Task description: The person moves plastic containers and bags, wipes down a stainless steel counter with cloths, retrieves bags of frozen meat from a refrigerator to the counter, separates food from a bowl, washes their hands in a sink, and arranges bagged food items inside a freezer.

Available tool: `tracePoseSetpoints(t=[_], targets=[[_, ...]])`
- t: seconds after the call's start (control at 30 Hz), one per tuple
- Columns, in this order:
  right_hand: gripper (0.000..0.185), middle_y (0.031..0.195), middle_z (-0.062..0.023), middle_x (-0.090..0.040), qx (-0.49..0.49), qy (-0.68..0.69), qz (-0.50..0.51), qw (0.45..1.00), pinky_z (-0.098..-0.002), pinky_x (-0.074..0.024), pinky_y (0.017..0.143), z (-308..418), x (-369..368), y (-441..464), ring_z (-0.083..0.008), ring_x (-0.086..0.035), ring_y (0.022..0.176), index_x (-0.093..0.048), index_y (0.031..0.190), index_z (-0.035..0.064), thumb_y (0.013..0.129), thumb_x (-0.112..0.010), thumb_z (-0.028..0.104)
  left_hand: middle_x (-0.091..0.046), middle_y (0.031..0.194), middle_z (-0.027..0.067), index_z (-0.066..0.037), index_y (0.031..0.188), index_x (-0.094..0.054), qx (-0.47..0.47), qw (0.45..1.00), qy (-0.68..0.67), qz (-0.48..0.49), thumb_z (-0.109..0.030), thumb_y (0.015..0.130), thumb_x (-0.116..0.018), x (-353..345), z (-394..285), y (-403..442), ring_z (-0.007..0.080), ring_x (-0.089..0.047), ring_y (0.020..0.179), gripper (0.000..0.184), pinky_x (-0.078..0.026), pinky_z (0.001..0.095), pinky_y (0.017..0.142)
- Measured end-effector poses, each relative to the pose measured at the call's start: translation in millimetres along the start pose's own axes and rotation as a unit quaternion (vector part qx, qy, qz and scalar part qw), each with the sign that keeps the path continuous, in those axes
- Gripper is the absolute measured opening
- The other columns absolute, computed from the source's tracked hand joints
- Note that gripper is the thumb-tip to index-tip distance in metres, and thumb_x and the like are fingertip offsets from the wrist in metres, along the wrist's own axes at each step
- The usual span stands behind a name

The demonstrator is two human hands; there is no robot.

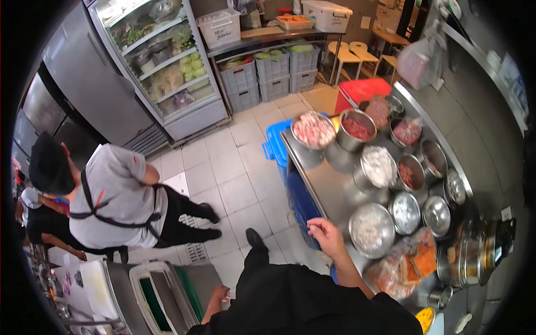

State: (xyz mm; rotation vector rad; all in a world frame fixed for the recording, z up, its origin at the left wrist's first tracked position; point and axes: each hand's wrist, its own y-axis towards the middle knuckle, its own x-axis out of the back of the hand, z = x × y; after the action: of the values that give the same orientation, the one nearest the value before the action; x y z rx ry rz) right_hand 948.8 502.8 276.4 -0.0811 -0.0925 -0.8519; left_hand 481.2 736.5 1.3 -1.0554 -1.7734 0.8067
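Note:
My right hand [327,234] hangs in the air beside the steel table's edge, its fingers curled loosely inward with nothing seen in them. Nearest to it on the table is a wide steel bowl [371,230] with a pale, whitish content. Low on the left, my left hand [222,293] is at my side with its fingers curled, and I see no object in it. Close by that hand stands a grey bin [134,273] with a green inside. Neither hand touches the table or the bin.
Steel pots of raw meat [314,130] and white powder [379,166] stand on the steel table [318,178]. Bagged orange food [416,259] lies nearer me. A co-worker in a grey shirt [114,195] stands left. Ahead are a glass-door fridge [167,61] and grey vegetable crates [272,70].

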Motion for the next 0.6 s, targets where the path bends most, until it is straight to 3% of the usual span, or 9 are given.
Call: tracePoseSetpoints(t=[0.07, 0.2, 0.27, 0.3, 0.37, 0.4, 0.43, 0.6], targets=[[0.020, 0.100, -0.0056, -0.065, -0.004, -0.008, 0.018, 1.000, -0.0245, -0.0491, 0.073, -2, -18, 43, -0.0114, -0.063, 0.083, -0.063, 0.111, 0.0013, 0.095, -0.057, 0.011, -0.066, 0.090, 0.0124, -0.004, 0.104, -0.060, 0.080, 0.995, -0.059, 0.019, -0.024, 0.088, -0.061, 34, -26, 48, 0.0254, -0.069, 0.072, 0.025, -0.056, 0.0437, 0.056], [0.019, 0.099, -0.0051, -0.066, -0.016, -0.021, -0.013, 1.000, -0.0248, -0.0498, 0.071, 5, -63, 143, -0.0113, -0.064, 0.082, -0.063, 0.110, 0.0023, 0.094, -0.058, 0.012, -0.067, 0.084, 0.0124, -0.005, 0.100, -0.063, 0.083, 0.991, -0.108, -0.004, -0.027, 0.088, -0.061, 125, -108, 131, 0.0254, -0.069, 0.069, 0.025, -0.055, 0.0418, 0.056], [0.018, 0.095, -0.0043, -0.065, -0.010, -0.028, -0.032, 0.999, -0.0246, -0.0499, 0.071, 18, -86, 192, -0.0108, -0.063, 0.080, -0.065, 0.107, 0.0027, 0.093, -0.060, 0.012, -0.069, 0.076, 0.0112, -0.005, 0.093, -0.066, 0.012, 0.996, 0.093, 0.005, -0.031, 0.087, -0.062, 176, -168, 164, 0.0241, -0.069, 0.065, 0.027, -0.055, 0.0391, 0.056], [0.016, 0.092, -0.0035, -0.063, -0.004, -0.030, -0.050, 0.998, -0.0245, -0.0500, 0.071, 25, -99, 216, -0.0102, -0.063, 0.078, -0.067, 0.104, 0.0031, 0.091, -0.062, 0.011, -0.069, 0.071, 0.0098, -0.006, 0.088, -0.068, -0.031, 0.999, -0.006, -0.011, -0.033, 0.086, -0.061, 198, -179, 200, 0.0223, -0.067, 0.059, 0.028, -0.054, 0.0359, 0.052], [0.016, 0.092, -0.0036, -0.063, -0.007, -0.027, -0.059, 0.998, -0.0247, -0.0501, 0.071, 43, -120, 258, -0.0105, -0.063, 0.078, -0.067, 0.104, 0.0029, 0.091, -0.062, 0.011, -0.068, 0.069, 0.0122, -0.003, 0.086, -0.069, -0.168, 0.983, 0.054, -0.041, -0.032, 0.083, -0.061, 251, -222, 270, 0.0247, -0.067, 0.059, 0.031, -0.053, 0.0372, 0.058], [0.016, 0.092, -0.0038, -0.063, -0.011, -0.023, -0.067, 0.997, -0.0248, -0.0501, 0.071, 49, -129, 275, -0.0107, -0.063, 0.078, -0.067, 0.104, 0.0028, 0.091, -0.062, 0.012, -0.069, 0.071, 0.0139, -0.002, 0.090, -0.069, -0.067, 0.998, 0.011, -0.017, -0.032, 0.081, -0.062, 279, -274, 268, 0.0252, -0.068, 0.063, 0.032, -0.054, 0.0376, 0.065], [0.016, 0.092, -0.0038, -0.063, -0.013, -0.020, -0.074, 0.997, -0.0248, -0.0501, 0.071, 51, -136, 292, -0.0107, -0.063, 0.078, -0.067, 0.104, 0.0028, 0.091, -0.062, 0.012, -0.070, 0.075, 0.0141, -0.003, 0.096, -0.068, -0.154, 0.985, 0.065, -0.052, -0.030, 0.083, -0.061, 306, -311, 279, 0.0233, -0.069, 0.065, 0.031, -0.054, 0.0372, 0.066], [0.020, 0.093, -0.0049, -0.067, -0.023, -0.036, -0.087, 0.995, -0.0247, -0.0504, 0.068, 31, -152, 391, -0.0117, -0.065, 0.079, -0.064, 0.108, 0.0024, 0.094, -0.060, 0.015, -0.071, 0.083, 0.0137, -0.004, 0.104, -0.066, -0.260, 0.960, 0.066, -0.077, -0.034, 0.086, -0.064, 398, -517, 317, 0.0215, -0.071, 0.073, 0.036, -0.053, 0.0342, 0.071]])
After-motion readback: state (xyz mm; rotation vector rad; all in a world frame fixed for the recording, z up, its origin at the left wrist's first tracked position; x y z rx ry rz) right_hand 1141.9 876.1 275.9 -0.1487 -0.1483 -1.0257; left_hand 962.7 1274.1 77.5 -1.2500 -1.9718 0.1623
